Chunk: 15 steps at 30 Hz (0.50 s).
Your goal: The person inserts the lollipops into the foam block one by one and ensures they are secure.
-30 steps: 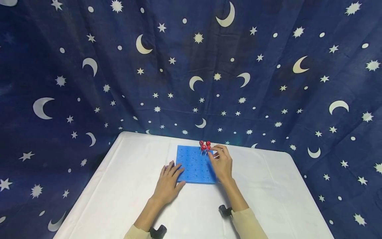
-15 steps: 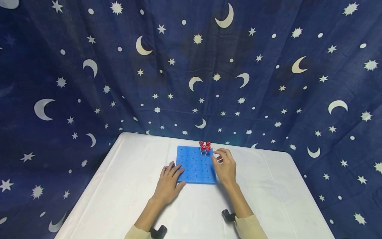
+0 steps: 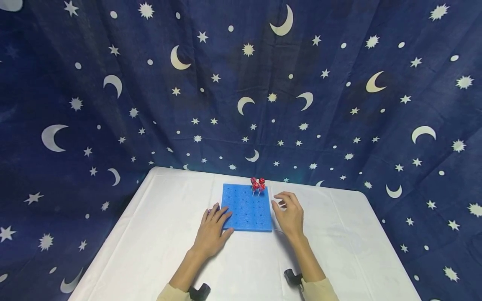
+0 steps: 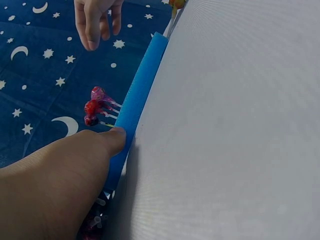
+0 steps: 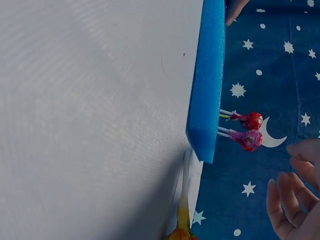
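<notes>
A blue foam board (image 3: 246, 209) with rows of small holes lies on the table. Several red-wrapped lollipops (image 3: 258, 186) stand upright by their sticks near its back right corner; some wrappers look pinkish in the right wrist view. My left hand (image 3: 211, 234) rests on the board's left edge, fingers spread and thumb (image 4: 117, 140) at the front edge. Just off the right edge hovers my right hand (image 3: 290, 214), fingers loosely bent around nothing visible. Beside the board, an orange-and-yellow lollipop (image 5: 182, 220) lies on the table; in the head view I cannot see it.
Purple-wrapped lollipops (image 4: 92, 227) lie left of the board, mostly hidden by my left hand. White cloth covers the table (image 3: 339, 242). A dark blue curtain (image 3: 241, 83) with moons and stars hangs behind it.
My right hand has let go of a red lollipop at the front right of the cluster, which stays standing. The hand has drawn away to the right. My left hand has stayed put.
</notes>
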### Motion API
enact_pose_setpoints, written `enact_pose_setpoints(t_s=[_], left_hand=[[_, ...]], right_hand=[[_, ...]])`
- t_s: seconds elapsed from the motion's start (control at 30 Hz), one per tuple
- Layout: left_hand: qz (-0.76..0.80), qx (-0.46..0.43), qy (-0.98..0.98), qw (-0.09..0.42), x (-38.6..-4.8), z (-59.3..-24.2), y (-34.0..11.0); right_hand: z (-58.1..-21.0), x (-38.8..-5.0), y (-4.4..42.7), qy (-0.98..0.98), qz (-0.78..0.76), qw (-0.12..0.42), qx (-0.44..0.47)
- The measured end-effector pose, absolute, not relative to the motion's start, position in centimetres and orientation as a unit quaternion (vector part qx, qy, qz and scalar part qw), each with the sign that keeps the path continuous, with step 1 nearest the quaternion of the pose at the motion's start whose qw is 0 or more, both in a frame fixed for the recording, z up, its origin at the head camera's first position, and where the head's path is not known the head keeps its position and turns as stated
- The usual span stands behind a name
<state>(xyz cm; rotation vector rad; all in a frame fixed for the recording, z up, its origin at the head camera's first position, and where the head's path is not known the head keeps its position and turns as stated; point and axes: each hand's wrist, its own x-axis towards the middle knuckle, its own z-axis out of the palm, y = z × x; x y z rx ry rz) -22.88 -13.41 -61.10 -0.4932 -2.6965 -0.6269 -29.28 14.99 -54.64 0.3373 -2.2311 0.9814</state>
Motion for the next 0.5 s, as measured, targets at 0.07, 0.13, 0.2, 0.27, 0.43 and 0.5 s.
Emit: enact_pose_setpoints(t_s=[0.07,0.13,0.2,0.27,0.43,0.5], left_hand=[[-0.221,-0.173,-0.946,0.162,-22.9,-61.2,-13.4],[-0.223,-0.173,-0.946,0.16,-22.9,-61.2,-13.4],[-0.224,-0.173,-0.946,0.159,-22.9,-61.2,-13.4],[-0.222,-0.172,-0.946,0.161,-22.9,-61.2,-13.4],[-0.216,-0.173,-0.947,0.163,-22.9,-61.2,-13.5],[-0.217,-0.173,-0.947,0.163,-22.9,-61.2,-13.5]], right_hand=[[-54.6,-29.1,15.2,-0.861,0.372,0.324,0.121],[-54.7,-28.9,15.4,-0.868,0.366,0.317,0.111],[-54.8,-28.6,15.6,-0.872,0.362,0.312,0.102],[-55.0,-28.3,15.9,-0.875,0.36,0.31,0.093],[-55.1,-27.8,16.4,-0.88,0.355,0.305,0.081],[-55.1,-27.6,16.6,-0.885,0.352,0.296,0.077]])
